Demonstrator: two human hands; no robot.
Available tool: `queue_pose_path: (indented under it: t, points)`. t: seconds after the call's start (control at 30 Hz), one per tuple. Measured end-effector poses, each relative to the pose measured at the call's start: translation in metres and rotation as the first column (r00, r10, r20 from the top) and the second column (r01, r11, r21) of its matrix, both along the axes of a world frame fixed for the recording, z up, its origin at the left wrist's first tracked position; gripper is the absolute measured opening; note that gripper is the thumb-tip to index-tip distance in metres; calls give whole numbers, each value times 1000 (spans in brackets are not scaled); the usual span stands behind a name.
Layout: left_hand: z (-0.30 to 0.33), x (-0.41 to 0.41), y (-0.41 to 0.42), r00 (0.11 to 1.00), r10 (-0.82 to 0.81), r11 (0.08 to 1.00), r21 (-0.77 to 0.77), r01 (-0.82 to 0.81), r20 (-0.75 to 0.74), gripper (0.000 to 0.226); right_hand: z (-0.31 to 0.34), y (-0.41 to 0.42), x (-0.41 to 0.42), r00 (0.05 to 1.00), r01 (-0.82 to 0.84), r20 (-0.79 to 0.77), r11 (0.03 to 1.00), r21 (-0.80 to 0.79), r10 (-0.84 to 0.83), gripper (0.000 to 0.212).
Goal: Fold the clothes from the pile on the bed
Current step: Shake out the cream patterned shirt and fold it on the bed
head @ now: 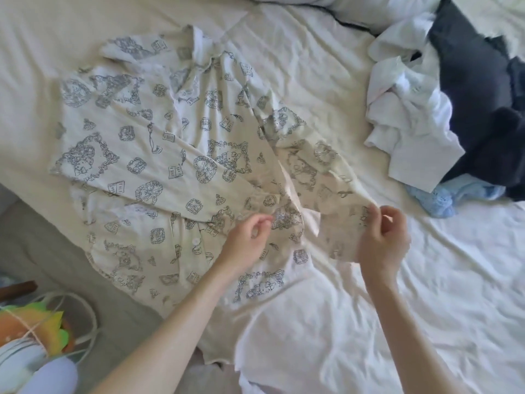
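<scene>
Between our fingers, the printed pyjama shirt lies flat for folding; right hand pinches its sleeve cuff, left hand pinches shirt fabric, steadying it.

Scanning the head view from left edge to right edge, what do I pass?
White wire basket of colourful items → cream printed pyjama shirt → left hand → right hand → pile of white, pale blue and dark navy clothes.
</scene>
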State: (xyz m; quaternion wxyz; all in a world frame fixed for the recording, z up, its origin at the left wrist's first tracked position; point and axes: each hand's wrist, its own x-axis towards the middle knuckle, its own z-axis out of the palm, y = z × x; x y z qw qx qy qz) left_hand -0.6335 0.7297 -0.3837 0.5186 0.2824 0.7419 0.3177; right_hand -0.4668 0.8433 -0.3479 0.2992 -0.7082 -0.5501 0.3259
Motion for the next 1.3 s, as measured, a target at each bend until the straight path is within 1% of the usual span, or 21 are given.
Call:
queue_pose_path:
  t: [0.07,0.13,0.2,0.23,0.27,0.3,0.37,0.4,0.5,0.57,0.6,0.67,0.73,0.83,0.9,0.97,1.03,1.07,1.13,1.2,1.3]
  points:
    - [7,9,10,982,8,1000,-20,-4,188,26,10,3,0,998,-44,-51,997,63,48,7]
    - [16,12,22,891,86,996,-36,-78,447,48,15,-8,-10,960,-273,-62,962,25,274,10]
    - [21,10,30,765,199,979,-91,-182,612,54,14,-27,-20,822,-570,-49,817,-87,568,10]
    - [24,7,33,735,255,965,-124,-230,628,53,10,-37,-23,721,-690,-39,711,-140,692,11]
    - [26,5,34,744,300,953,-150,-264,597,48,7,-46,-25,637,-760,-36,620,-195,770,13]
    - [25,2,33,790,321,947,-155,-283,523,35,2,-54,-26,604,-779,-47,577,-243,796,14]
    - [21,-8,23,898,300,954,-111,-279,323,13,-4,-62,-23,693,-709,-129,640,-296,709,15]
    - [20,-15,14,914,300,954,-82,-289,271,15,-7,-63,-22,764,-641,-176,700,-316,620,17]
    - [24,-44,-27,840,377,920,-49,-390,389,12,-15,-58,-28,871,-490,-186,796,-355,454,18]
    - [25,-65,-62,730,483,858,-93,-506,483,11,-20,-52,-43,885,-465,-208,789,-403,415,17]
    - [23,-74,-79,704,536,830,-142,-539,466,15,-24,-49,-53,883,-469,-216,775,-424,416,17]
    - [12,-92,-108,752,606,794,-256,-552,259,26,-30,-42,-78,868,-496,-225,747,-443,443,18]
    - [-3,-112,-126,835,550,777,-359,-518,-15,25,-35,-36,-105,833,-550,-247,701,-454,494,20]
    - [-13,-139,-124,876,470,790,-390,-473,-112,15,-45,-26,-147,799,-592,-249,642,-486,548,26]
    - [-14,-152,-105,899,385,836,-334,-435,-206,28,-51,-18,-172,790,-602,-260,626,-495,555,24]
    - [-17,-163,-76,899,304,901,-212,-379,-317,32,-59,-7,-195,849,-529,-323,647,-550,419,21]
    - [-23,-171,-42,881,262,944,-87,-320,-393,33,-67,8,-215,901,-393,-412,654,-646,135,21]
    - [-28,-175,-25,873,236,960,-39,-279,-427,34,-70,17,-224,895,-333,-447,643,-690,-16,21]
    - [-38,-181,6,848,152,985,4,-175,-508,38,-77,31,-237,839,-260,-484,599,-757,-247,24]
    - [-47,-186,28,785,15,997,-47,-57,-619,42,-83,39,-245,753,-232,-509,556,-799,-417,27]
    - [-57,-192,38,663,-144,988,-139,60,-734,32,-85,48,-248,669,-168,-491,530,-831,-558,13]
